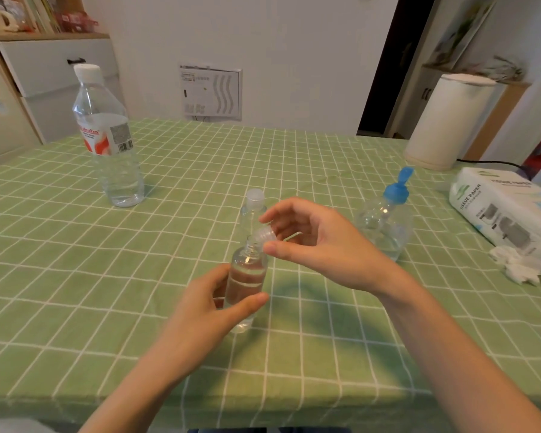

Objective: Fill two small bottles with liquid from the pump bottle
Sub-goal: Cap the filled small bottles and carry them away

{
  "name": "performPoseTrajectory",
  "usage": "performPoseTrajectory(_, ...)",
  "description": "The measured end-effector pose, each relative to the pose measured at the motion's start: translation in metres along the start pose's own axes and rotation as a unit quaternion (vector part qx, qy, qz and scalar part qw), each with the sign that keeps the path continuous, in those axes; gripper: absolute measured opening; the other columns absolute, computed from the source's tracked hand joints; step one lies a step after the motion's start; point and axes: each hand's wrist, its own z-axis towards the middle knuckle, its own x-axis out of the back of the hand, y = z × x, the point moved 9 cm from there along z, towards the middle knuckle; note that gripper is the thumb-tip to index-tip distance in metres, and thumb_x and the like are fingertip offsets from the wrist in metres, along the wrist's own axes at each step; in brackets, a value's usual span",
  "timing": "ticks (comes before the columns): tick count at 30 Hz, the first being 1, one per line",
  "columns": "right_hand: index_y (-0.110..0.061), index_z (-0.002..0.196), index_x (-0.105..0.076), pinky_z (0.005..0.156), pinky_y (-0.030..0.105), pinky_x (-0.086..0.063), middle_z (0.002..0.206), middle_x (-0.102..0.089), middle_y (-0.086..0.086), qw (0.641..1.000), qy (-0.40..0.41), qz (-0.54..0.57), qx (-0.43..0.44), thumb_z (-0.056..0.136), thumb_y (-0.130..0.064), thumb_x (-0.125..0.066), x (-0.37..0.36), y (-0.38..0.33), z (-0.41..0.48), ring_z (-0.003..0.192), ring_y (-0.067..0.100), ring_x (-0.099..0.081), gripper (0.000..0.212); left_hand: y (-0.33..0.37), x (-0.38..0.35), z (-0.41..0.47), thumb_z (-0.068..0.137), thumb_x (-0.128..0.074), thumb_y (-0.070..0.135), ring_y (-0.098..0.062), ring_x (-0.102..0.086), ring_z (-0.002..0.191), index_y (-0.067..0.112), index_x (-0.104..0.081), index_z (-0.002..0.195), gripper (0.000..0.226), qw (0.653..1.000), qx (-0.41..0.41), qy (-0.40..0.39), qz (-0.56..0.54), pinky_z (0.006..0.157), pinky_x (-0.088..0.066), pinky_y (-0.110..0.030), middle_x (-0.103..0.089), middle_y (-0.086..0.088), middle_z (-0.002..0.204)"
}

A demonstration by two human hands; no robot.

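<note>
Where the near small bottle (pixel 247 276) stands at the middle of the table, slightly tilted with its base at the cloth, clear liquid fills most of its body and its threaded neck is open. The left hand (pixel 200 307) grips this bottle from the left, thumb across the front of the lower body and fingers curled round the back. A translucent ribbed cap (pixel 264 235) sits tilted at the right edge of the neck; whether it touches the rim cannot be told. The right hand (pixel 319 245) pinches the cap between thumb and forefinger, the other fingers loosely curved above it.

Just behind the gripped bottle stands the second small bottle (pixel 253 207), upright and capped, partly hidden by the right hand's fingers. To the right, beyond the right hand, is the pump bottle (pixel 383 223), clear and rounded, with a blue pump head (pixel 397 189) pointing up and away.

Well apart at the far left stands a large water bottle (pixel 110 135) with a white cap and a red-and-white label, partly full. A green checked tablecloth (pixel 325 339) covers the table. At the right edge lie a tissue pack (pixel 500 207) and, just in front of it, white cotton pads (pixel 512 267). Behind these stands a white cylindrical appliance (pixel 444 120).
</note>
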Motion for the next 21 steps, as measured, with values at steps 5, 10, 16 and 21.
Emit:
performPoseTrajectory(5,-0.016,0.103,-0.066,0.087,0.032,-0.056,0.101,-0.068,0.005,1.000,-0.006,0.012,0.012,0.082,-0.004,-0.071,0.000,-0.005,0.003,0.091,0.013,-0.064,0.025,0.001,-0.003,0.002,0.060,-0.071,0.047,-0.009,-0.068,0.085,0.028,-0.067,0.096,0.041,1.000,-0.002,-0.014,0.014,0.085,-0.054,-0.042,-0.073,0.010,0.094)
performPoseTrajectory(10,-0.021,0.106,-0.067,0.088,0.026,-0.054,0.103,-0.070,0.002,0.999,-0.021,-0.015,0.020,0.084,-0.003,-0.069,-0.002,-0.011,0.005,0.095,0.011,-0.067,0.028,0.006,-0.003,0.005,0.061,-0.071,0.042,-0.008,-0.069,0.083,0.025,-0.067,0.098,0.041,1.000,0.000,-0.020,0.024,0.086,-0.053,-0.042,-0.074,0.009,0.092)
performPoseTrajectory(16,-0.023,0.107,-0.067,0.090,0.022,-0.053,0.102,-0.071,0.000,0.998,-0.039,-0.044,0.025,0.084,0.000,-0.068,0.000,-0.015,0.007,0.095,0.010,-0.068,0.033,0.013,-0.001,0.007,0.062,-0.070,0.041,-0.009,-0.068,0.085,0.024,-0.068,0.097,0.039,0.999,-0.005,-0.031,0.036,0.087,-0.051,-0.044,-0.074,0.007,0.091)
performPoseTrajectory(21,-0.012,0.091,-0.071,0.078,0.026,-0.057,0.086,-0.072,0.003,0.997,0.005,-0.071,0.018,0.073,-0.013,-0.081,0.007,-0.011,0.011,0.079,0.011,-0.067,0.021,0.012,-0.002,0.006,0.061,-0.070,0.044,-0.007,-0.068,0.086,0.026,-0.067,0.098,0.041,0.999,-0.002,-0.026,0.034,0.087,-0.053,-0.041,-0.073,0.009,0.093)
